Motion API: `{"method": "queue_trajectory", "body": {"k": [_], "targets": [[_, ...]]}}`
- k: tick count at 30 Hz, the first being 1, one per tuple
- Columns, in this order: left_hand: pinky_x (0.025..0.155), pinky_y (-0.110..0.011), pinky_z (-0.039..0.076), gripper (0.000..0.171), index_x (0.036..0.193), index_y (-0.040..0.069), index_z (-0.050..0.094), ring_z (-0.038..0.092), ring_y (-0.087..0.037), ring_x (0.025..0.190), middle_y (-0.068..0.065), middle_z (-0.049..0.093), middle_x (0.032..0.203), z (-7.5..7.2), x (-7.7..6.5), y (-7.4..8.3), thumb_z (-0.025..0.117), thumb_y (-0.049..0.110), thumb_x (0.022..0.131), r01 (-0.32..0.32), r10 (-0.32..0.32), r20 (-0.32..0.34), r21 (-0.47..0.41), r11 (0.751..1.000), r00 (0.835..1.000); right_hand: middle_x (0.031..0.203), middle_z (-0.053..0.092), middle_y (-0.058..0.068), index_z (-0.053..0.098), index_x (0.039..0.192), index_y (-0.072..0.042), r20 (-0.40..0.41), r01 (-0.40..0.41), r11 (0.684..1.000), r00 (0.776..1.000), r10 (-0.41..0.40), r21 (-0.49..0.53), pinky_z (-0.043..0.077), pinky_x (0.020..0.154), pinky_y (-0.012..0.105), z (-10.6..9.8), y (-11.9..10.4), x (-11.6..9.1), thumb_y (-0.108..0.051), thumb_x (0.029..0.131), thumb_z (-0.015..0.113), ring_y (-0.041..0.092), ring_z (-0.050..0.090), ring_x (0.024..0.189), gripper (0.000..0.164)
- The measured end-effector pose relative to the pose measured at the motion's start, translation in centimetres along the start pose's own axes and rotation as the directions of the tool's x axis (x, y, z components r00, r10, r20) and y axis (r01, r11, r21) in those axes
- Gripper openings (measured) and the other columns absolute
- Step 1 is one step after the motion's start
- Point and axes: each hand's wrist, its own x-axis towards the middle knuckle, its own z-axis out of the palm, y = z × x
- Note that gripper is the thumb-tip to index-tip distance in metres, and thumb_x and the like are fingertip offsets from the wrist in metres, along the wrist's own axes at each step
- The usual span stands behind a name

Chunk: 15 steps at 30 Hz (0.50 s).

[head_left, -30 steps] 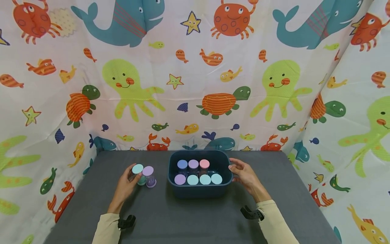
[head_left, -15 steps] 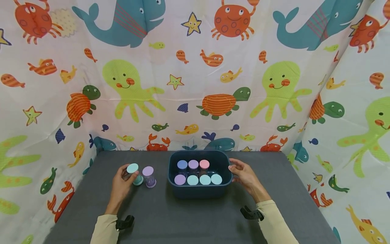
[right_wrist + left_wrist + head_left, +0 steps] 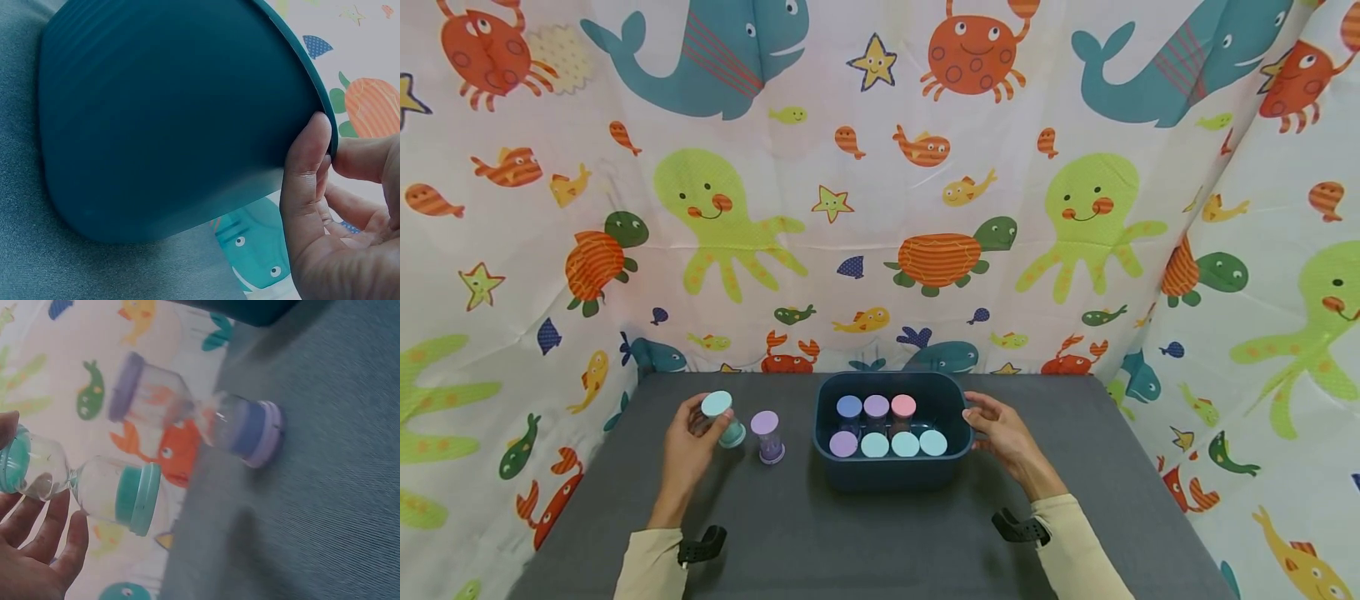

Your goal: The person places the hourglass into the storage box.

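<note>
My left hand point(image 3: 687, 446) holds a sand timer with mint caps point(image 3: 717, 404) by its upper part, fingers and thumb around the glass. In the left wrist view, the mint sand timer point(image 3: 94, 481) shows clear bulbs with mint at both ends. Just right of it, a purple-capped sand timer point(image 3: 766, 435) stands upright on the table, untouched. My right hand point(image 3: 1009, 437) pinches the right rim of a dark blue bin point(image 3: 887, 477); in the right wrist view the thumb point(image 3: 306, 156) lies against the bin's outer wall. Inside stand several sand timers, among them a pink-capped one point(image 3: 903, 406).
Within the bin, blue point(image 3: 848, 406), purple point(image 3: 843, 443) and mint caps point(image 3: 875, 444) show in two rows, with bare floor at the back right. The grey table point(image 3: 850, 542) meets a sea-animal curtain point(image 3: 865, 275) at the back and sides.
My left hand has carried the mint sand timer a little left and away from me, apart from the purple one, which stays put. My right hand and the bin have not moved.
</note>
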Motion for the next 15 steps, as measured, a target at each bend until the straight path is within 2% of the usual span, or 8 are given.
{"method": "queue_trajectory", "body": {"k": [4,9,15], "targets": [[0.095,-0.012,0.045,0.061,0.139,0.008,0.048,0.055,-0.019,0.119,-0.011,0.058,0.133,-0.2,-0.2,1.8,0.072,0.034,0.089,-0.024,0.024,-0.026,0.000,1.000,0.999,0.111,0.061,0.011,0.047,0.143,-0.013,-0.008,-0.005,1.000,1.000,0.005,0.001,0.054,0.063,0.028,0.1,-0.1,-0.1,-0.023,0.098,0.060,0.014,0.061,0.073,0.047],[0.101,-0.028,0.046,0.060,0.139,0.011,0.049,0.055,-0.010,0.112,-0.008,0.059,0.131,-0.2,-0.5,3.9,0.072,0.035,0.089,-0.044,0.045,-0.043,0.017,0.999,0.998,0.112,0.061,0.012,0.047,0.143,-0.013,-0.013,-0.011,1.000,1.000,0.011,0.004,0.054,0.063,0.027,0.2,-0.2,-0.1,-0.022,0.099,0.060,0.014,0.061,0.074,0.047],[0.095,-0.018,0.044,0.058,0.138,0.011,0.051,0.053,-0.002,0.110,-0.005,0.060,0.130,0.0,-0.8,6.2,0.073,0.034,0.088,-0.097,0.097,-0.040,-0.006,0.995,0.995,0.112,0.061,0.011,0.047,0.143,-0.012,-0.005,-0.004,1.000,1.000,0.004,0.006,0.054,0.064,0.028,0.0,0.0,0.1,-0.021,0.099,0.059,0.014,0.061,0.075,0.047]]}}
